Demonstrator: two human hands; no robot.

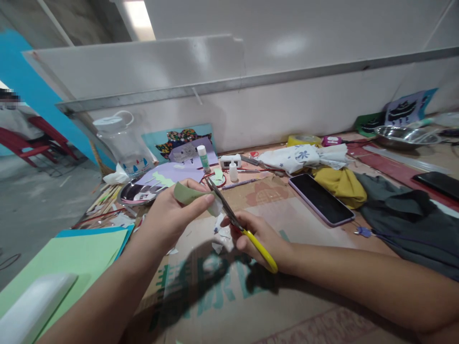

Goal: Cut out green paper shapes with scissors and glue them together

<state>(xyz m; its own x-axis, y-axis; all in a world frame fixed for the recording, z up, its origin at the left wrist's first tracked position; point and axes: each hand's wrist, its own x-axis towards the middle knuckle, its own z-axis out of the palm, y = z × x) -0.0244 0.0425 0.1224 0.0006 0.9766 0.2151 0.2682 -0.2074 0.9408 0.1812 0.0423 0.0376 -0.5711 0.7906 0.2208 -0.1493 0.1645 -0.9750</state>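
Thumb and fingers of the left hand press together on a small, curved piece of dull green paper, held up above a brown cardboard sheet printed with green characters. Those of the right hand curl around a pair of dark metal scissors with a yellow plastic handle, whose blades lie just beside the left thumb, at the paper's free edge; whether the blades stand slightly apart or fully together, I cannot tell. Crumpled white scraps lie on the cardboard under the hands, and farther back a white glue stick with a green label stands near a small white plastic bottle. Trimming the green piece looks to be the step in hand. Continuing the cut would seem to call for a steady pinch, with that thumb clear of the blades.
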